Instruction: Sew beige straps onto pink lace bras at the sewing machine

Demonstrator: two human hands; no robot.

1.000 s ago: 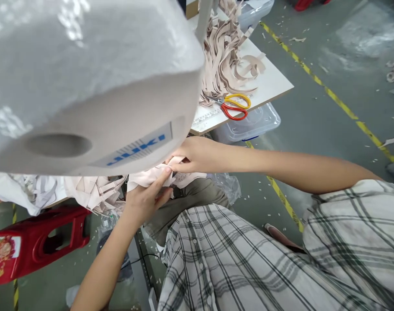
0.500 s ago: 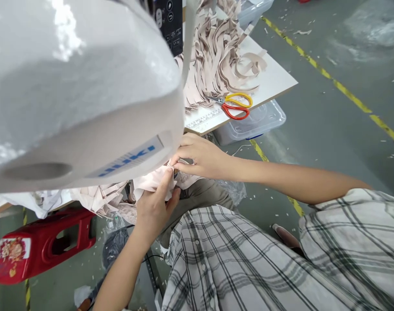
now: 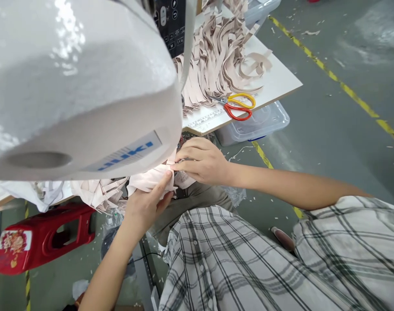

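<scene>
A pale pink piece of fabric [image 3: 148, 179] lies bunched under the front of a white sewing machine [image 3: 135, 116]. My left hand [image 3: 146, 205] grips it from the near side, thumb on top and fingers partly beneath. From the right, my right hand [image 3: 201, 160] pinches the edge of the same fabric, where a narrow pink strap [image 3: 171, 159] shows at the fingertips. The machine head hides its needle area and the far part of the cloth. Some lace hangs below my right hand.
Many beige fabric strips [image 3: 216, 56] are heaped on the white table [image 3: 277, 75], beside scissors [image 3: 238, 106] with yellow and red handles. A clear plastic bin [image 3: 268, 121] sits under the table corner. At left are a red stool [image 3: 44, 237] and more pink pieces [image 3: 101, 192].
My left hand has shifted left and flattened over the fabric. My right hand has turned, its fingers now straighter along the edge, and the strap shows more. The view has moved slightly.
</scene>
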